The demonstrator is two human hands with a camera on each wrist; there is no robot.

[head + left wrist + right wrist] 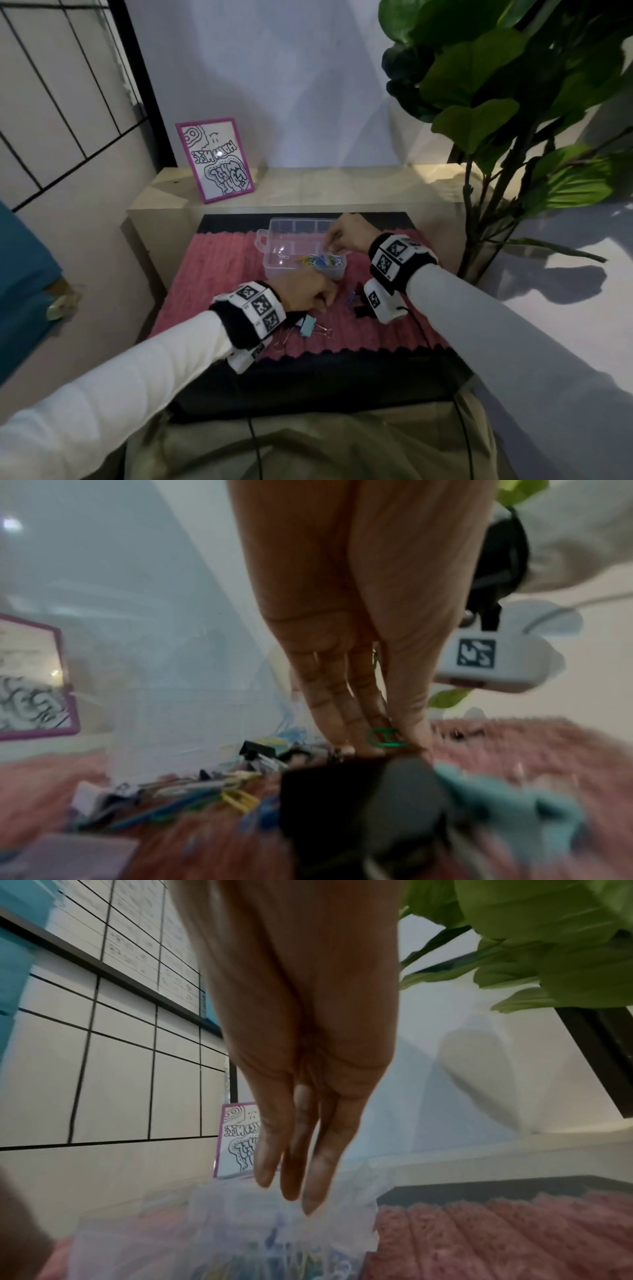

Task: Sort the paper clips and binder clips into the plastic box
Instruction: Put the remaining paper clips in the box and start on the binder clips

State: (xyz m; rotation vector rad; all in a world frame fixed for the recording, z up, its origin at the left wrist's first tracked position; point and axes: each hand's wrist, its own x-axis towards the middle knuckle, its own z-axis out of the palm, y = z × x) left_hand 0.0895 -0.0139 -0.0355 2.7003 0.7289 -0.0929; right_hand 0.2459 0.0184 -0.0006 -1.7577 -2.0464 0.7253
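A clear plastic box (pixel 274 263) stands on the pink mat (pixel 212 274); several coloured paper clips (pixel 318 260) lie in its near compartment. My right hand (pixel 330 241) hovers over the box's right side, and its fingers (pixel 318 1177) point straight down with nothing visible between them. My left hand (pixel 317 294) is low on the mat in front of the box. Its thumb and fingers pinch a green paper clip (pixel 380 737). More paper clips (pixel 205 796) and small binder clips lie loose beside the box. A black binder clip (pixel 342 791) lies just before my left hand.
A teal binder clip (pixel 310 325) lies near my left wrist, and black binder clips (pixel 359 301) lie under my right wrist. A pink-framed drawing (pixel 215 159) leans on the ledge behind. A leafy plant (pixel 513 102) stands at the right.
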